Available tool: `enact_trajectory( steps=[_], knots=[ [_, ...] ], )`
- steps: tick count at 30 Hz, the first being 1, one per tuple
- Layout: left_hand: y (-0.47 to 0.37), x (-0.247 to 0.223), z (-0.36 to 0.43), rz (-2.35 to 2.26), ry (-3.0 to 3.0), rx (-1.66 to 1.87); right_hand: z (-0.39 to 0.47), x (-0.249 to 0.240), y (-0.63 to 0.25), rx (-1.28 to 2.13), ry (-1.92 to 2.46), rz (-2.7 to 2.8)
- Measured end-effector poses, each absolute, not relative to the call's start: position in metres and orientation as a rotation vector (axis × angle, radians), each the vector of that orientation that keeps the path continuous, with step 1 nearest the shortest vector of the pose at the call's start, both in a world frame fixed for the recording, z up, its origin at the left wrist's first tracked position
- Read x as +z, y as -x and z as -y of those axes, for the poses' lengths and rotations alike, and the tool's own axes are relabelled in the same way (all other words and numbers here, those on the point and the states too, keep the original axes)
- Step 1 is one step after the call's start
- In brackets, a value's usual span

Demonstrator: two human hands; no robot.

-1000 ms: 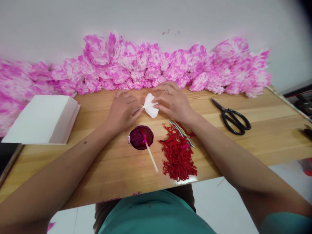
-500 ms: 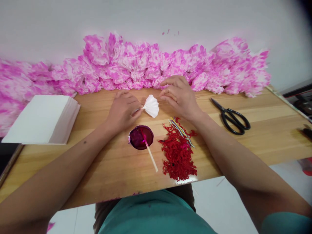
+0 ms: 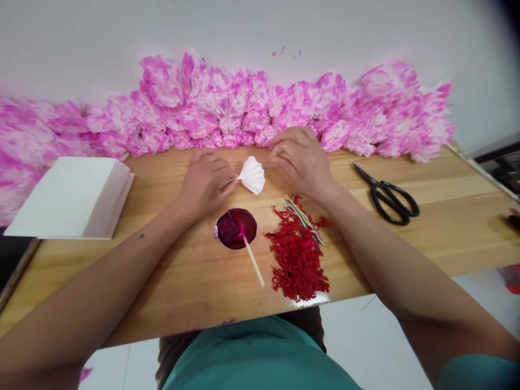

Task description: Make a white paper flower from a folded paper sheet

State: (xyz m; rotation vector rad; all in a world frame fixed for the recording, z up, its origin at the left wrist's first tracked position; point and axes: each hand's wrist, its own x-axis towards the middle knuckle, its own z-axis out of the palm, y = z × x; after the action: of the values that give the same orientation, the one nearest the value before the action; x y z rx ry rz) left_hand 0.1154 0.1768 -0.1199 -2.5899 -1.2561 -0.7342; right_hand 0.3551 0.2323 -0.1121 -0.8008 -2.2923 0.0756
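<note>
My left hand [image 3: 209, 179] rests above the wooden tabletop with thumb and fingers pinched on the narrow gathered neck of a white pleated paper piece [image 3: 252, 176]. The pleats fan out to the right of my fingertips. Just right of the fan, apart from it, is my right hand [image 3: 303, 160], its fingers curled in toward the thumb. Whatever lies between those fingertips, if anything, is too small to make out. Close below the hands sits a round dish of dark magenta liquid [image 3: 231, 230] with a pale stick [image 3: 254, 262] leaning out of it.
Red yarn pieces [image 3: 300, 265] lie in a heap near the front edge, several pale and yellow strands [image 3: 303, 216] on top. Black-handled scissors [image 3: 385, 195] lie at right. A thick stack of white paper [image 3: 69, 197] stands at left. Pink-and-white paper flowers [image 3: 244, 108] line the wall.
My right hand's fingers have drawn closer to the thumb, and the hand has shifted slightly right. The left hand and the paper fan stay nearly in place.
</note>
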Motion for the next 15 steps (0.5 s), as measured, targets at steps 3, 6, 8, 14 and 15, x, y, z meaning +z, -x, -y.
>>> enact_trajectory(
  steps=[3, 6, 8, 14, 15],
  knots=[
    [-0.113, -0.12, -0.177, 1.272, 2.556, -0.748, -0.226, -0.106, -0.353, 0.049, 0.681, 2.325],
    [-0.113, -0.12, -0.177, 1.267, 2.542, -0.756, -0.22, -0.104, -0.348, 0.069, 0.58, 2.44],
    [-0.114, -0.12, -0.176, 1.266, 2.545, -0.751, -0.219, -0.105, -0.346, 0.078, 0.6, 2.477],
    [-0.12, -0.12, -0.174, 1.284, 2.575, -0.754, -0.218, -0.113, -0.342, 0.067, 0.639, 2.472],
    [-0.121, -0.119, -0.173, 1.285, 2.587, -0.747, -0.218, -0.114, -0.34, 0.067, 0.625, 2.468]
  ],
)
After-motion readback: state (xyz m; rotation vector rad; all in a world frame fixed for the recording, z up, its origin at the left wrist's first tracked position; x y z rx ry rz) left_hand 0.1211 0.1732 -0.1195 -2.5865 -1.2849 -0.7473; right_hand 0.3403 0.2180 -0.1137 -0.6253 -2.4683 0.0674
